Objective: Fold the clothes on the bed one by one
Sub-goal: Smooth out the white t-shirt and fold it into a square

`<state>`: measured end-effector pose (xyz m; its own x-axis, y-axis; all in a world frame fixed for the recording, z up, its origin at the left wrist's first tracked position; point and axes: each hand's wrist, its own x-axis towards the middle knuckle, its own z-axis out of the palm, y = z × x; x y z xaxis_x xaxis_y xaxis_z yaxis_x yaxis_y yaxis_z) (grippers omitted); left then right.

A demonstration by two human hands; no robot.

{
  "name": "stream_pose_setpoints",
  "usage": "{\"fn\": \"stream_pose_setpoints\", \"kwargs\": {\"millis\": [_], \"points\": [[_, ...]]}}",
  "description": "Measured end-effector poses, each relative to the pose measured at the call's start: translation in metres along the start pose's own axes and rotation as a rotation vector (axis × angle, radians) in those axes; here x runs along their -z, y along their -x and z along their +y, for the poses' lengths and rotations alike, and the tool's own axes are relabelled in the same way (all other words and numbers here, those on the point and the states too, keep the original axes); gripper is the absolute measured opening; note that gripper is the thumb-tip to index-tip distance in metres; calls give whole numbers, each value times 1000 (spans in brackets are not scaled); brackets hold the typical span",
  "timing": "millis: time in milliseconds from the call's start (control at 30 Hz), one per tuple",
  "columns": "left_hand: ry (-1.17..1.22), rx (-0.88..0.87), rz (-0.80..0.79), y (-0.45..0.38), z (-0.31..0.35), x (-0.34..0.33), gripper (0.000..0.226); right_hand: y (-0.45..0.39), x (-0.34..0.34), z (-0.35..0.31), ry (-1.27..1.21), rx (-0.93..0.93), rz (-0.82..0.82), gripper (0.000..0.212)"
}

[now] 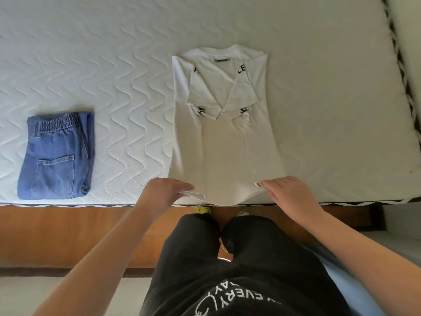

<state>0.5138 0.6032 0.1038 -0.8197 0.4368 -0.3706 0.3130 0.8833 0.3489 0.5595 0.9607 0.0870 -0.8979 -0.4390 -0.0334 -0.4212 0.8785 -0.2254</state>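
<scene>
White T-shirt (223, 142), sides and sleeves folded inward

A white T-shirt (222, 131) with black lettering on its sleeves is seen at the centre of the frame. Blue denim jeans (58, 156) with lighter stitching are noted at the left. The mattress (118, 71) is off-white, quilted in a wavy zigzag pattern, and edged with black-and-white trim. A brown wooden bed frame (68, 233) is recorded below.
</scene>
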Motion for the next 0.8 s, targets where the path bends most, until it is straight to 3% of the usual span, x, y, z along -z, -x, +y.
{"fn": "stream_pose_setpoints", "kwargs": {"millis": [167,367,533,800], "points": [[-75,-2,-200,33,22,29,35,17,55,-15,-69,68,2,27],[-23,-35,-324,70,45,53,32,45,95,-35,-141,99,-133,24],[-25,-12,-288,62,45,76,28,33,115,-32,-168,-9,-178,13],[20,0,-204,20,32,108,25,-16,132,-15,-200,-110,-208,23]]}}
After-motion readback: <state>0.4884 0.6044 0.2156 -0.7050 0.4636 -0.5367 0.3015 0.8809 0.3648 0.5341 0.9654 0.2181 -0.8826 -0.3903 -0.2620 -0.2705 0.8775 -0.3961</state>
